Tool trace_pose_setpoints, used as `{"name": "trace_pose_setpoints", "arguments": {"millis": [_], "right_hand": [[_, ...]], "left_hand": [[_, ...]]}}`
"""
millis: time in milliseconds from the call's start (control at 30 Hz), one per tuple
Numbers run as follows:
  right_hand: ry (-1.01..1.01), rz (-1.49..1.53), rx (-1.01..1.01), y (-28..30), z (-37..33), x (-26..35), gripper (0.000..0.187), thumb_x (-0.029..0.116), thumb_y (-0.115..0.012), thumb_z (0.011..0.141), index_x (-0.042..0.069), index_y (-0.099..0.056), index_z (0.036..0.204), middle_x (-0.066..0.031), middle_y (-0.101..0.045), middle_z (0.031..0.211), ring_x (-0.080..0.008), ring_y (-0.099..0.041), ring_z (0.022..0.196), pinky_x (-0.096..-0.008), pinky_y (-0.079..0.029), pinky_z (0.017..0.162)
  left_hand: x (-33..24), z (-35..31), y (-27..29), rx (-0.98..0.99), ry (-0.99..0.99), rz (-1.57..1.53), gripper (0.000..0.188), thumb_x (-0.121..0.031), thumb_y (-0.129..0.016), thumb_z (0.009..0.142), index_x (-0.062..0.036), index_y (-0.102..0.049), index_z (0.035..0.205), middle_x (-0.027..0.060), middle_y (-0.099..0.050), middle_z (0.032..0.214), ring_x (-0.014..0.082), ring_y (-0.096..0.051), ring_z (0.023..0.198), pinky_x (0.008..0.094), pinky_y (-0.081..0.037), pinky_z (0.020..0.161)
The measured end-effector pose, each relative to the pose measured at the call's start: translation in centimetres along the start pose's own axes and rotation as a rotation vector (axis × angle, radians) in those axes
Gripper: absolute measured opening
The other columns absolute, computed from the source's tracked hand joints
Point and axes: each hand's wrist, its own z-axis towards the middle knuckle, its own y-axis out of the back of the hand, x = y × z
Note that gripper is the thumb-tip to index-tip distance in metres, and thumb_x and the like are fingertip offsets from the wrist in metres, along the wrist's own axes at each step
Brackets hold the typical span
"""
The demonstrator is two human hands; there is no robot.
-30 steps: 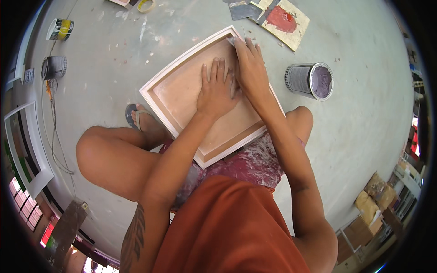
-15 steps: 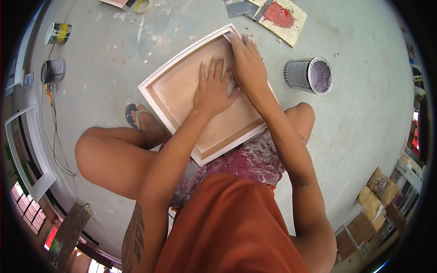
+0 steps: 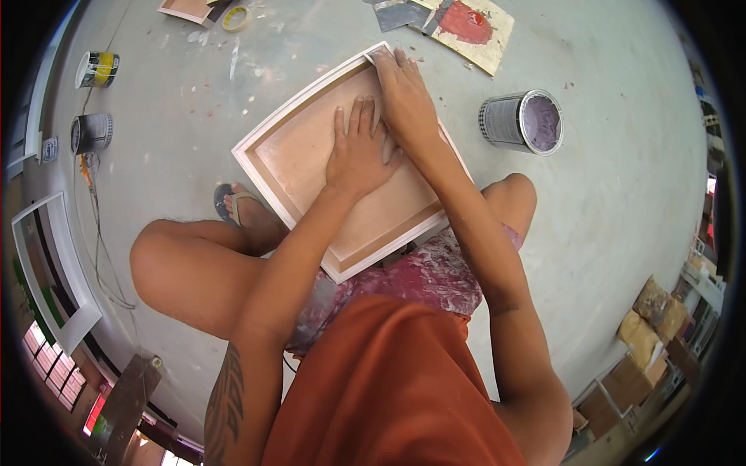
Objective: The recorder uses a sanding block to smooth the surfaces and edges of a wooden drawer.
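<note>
A shallow wooden tray-like box, with a raised pale rim and a pinkish-brown inner panel, lies tilted across my lap. Flat on that panel rests my left hand, its fingers spread and holding nothing. My right hand is at the far corner, fingers together and pressed over the right-hand rim. A small pale edge shows by its fingertips; what it belongs to is mostly hidden under the fingers.
An open can of greyish-purple paste lies or leans at the right. Beyond the box are a board with red paste and a tape roll. Two more cans stand left, near a cable. Cardboard boxes sit at lower right.
My right hand has slid slightly toward the far left along the rim, up to the corner. My left hand stays flat on the panel. The whole view has shifted a little.
</note>
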Motion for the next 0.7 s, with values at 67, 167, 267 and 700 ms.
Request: {"name": "trace_pose_setpoints", "arguments": {"millis": [67, 167, 267, 700], "right_hand": [[0.001, -0.012, 0.036, 0.0, 0.2, 0.6, 0.056, 0.001, -0.06, 0.091, -0.005, -0.049, 0.146, -0.0261, -0.055, 0.152, -0.048, -0.046, 0.147, -0.0539, -0.036, 0.125], [-0.06, -0.009, 0.066, 1.3, -2.8, 0.6, 0.055, 0.0, -0.059, 0.091, -0.005, -0.05, 0.146, -0.026, -0.055, 0.152, -0.0478, -0.046, 0.147, -0.0538, -0.036, 0.125], [0.023, 0.016, 0.008, 0.5, 0.1, 0.0, 0.055, -0.001, -0.059, 0.091, -0.004, -0.05, 0.145, -0.0255, -0.056, 0.151, -0.0479, -0.048, 0.145, -0.054, -0.038, 0.123], [0.049, -0.054, -0.022, 0.0, -0.3, -0.1, 0.053, 0.0, -0.06, 0.09, -0.001, -0.053, 0.142, -0.0252, -0.059, 0.146, -0.048, -0.05, 0.143, -0.0535, -0.041, 0.121]], "left_hand": [[0.5, -0.3, 0.0, 0.026, 0.022, 0.007, 0.09, -0.066, -0.058, 0.095, -0.0022, -0.049, 0.158, 0.0234, -0.031, 0.171, 0.0349, -0.018, 0.163, 0.0617, -0.005, 0.131], [0.3, 0.0, 0.0, -0.014, 0.01, -0.011, 0.089, -0.066, -0.058, 0.095, -0.0026, -0.051, 0.156, 0.0231, -0.032, 0.17, 0.0349, -0.019, 0.163, 0.061, -0.005, 0.131], [-0.2, -0.2, 0.2, -0.005, 0.01, -0.007, 0.088, -0.065, -0.059, 0.095, -0.0029, -0.05, 0.157, 0.0229, -0.033, 0.17, 0.035, -0.019, 0.163, 0.0604, -0.006, 0.131], [0.2, -0.1, -0.3, -0.046, -0.004, -0.082, 0.074, -0.057, -0.058, 0.098, -0.0046, -0.057, 0.151, 0.0238, -0.035, 0.168, 0.0361, -0.02, 0.162, 0.0633, -0.005, 0.131]]}}
